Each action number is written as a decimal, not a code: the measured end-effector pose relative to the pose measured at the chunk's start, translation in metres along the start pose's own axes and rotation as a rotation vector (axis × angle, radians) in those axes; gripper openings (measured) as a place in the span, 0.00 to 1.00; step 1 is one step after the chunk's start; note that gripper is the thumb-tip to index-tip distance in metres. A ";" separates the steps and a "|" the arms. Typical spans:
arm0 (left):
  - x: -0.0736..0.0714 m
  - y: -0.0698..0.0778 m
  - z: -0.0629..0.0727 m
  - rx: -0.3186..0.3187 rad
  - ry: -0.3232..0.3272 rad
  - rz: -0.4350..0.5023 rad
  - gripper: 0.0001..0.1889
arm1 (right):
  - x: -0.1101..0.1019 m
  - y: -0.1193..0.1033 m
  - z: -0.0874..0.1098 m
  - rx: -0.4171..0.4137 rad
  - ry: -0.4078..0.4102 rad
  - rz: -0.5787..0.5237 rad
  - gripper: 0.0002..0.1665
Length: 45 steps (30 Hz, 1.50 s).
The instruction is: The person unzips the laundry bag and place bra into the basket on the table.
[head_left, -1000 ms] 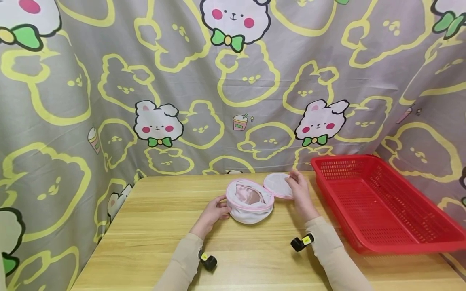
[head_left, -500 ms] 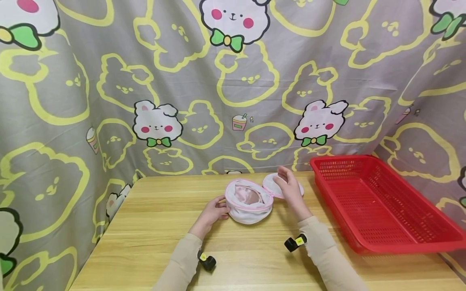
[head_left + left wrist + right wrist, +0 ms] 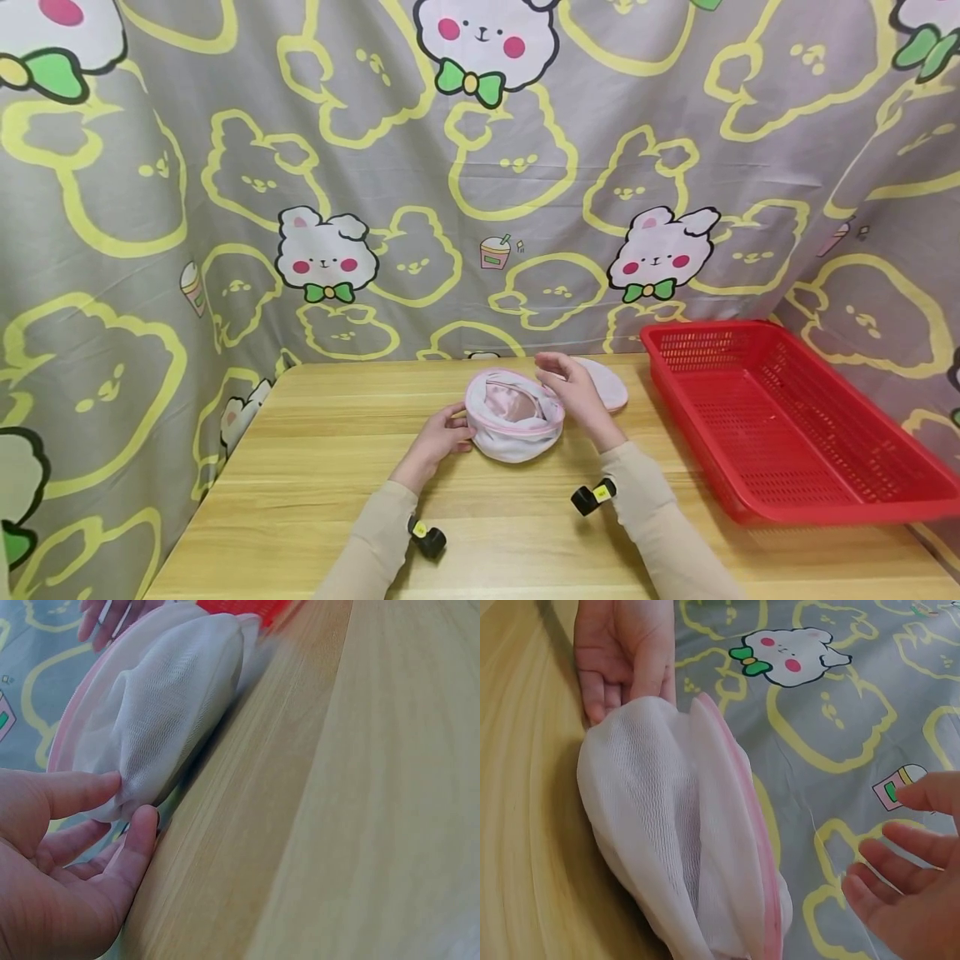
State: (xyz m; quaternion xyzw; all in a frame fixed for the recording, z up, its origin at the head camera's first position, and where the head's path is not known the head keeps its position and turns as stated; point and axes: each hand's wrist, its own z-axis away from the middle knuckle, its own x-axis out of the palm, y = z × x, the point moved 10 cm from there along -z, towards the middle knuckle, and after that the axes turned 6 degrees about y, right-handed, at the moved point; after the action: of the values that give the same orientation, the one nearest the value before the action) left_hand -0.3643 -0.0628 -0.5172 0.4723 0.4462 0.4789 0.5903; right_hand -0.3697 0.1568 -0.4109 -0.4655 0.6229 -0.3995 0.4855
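Note:
A round white mesh laundry bag (image 3: 517, 442) with pink trim sits open-topped on the table, a pink satiny cloth (image 3: 512, 402) inside it. Its round lid (image 3: 603, 383) lies folded back to the right, partly hidden behind my right hand. My left hand (image 3: 437, 439) rests against the bag's left side, and in the left wrist view its fingertips (image 3: 111, 784) touch the mesh with the fingers relaxed. Beside the bag's right rim, my right hand (image 3: 573, 392) hovers with fingers spread and a little bent; the right wrist view shows nothing in that hand (image 3: 915, 877).
A large red plastic basket (image 3: 787, 505) with slotted walls stands to the right on the wooden table (image 3: 337, 467). Behind the table hangs a grey curtain (image 3: 420, 183) with cartoon rabbits. A black wrist camera (image 3: 427, 539) is strapped to each sleeve.
My right hand has come away from the lid's far edge and moved left toward the bag's rim. The lid now lies flatter. The left hand and the bag have stayed put.

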 end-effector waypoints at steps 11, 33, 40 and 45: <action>-0.001 -0.001 -0.001 -0.009 0.004 -0.001 0.30 | 0.029 -0.003 -0.001 -0.020 -0.119 0.002 0.22; 0.001 -0.002 -0.002 -0.005 -0.018 -0.006 0.30 | 0.037 0.018 -0.001 -0.103 -0.130 0.249 0.16; 0.001 0.000 0.000 -0.010 0.004 -0.014 0.30 | 0.045 0.015 0.002 -0.163 -0.149 0.368 0.15; 0.002 0.001 0.000 0.003 0.003 -0.033 0.30 | 0.047 0.013 0.003 -0.173 -0.143 0.392 0.16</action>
State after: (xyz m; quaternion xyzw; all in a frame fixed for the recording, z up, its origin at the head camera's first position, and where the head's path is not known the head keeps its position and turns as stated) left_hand -0.3641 -0.0604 -0.5161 0.4648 0.4555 0.4691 0.5970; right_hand -0.3735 0.1148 -0.4348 -0.4024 0.6973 -0.2085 0.5553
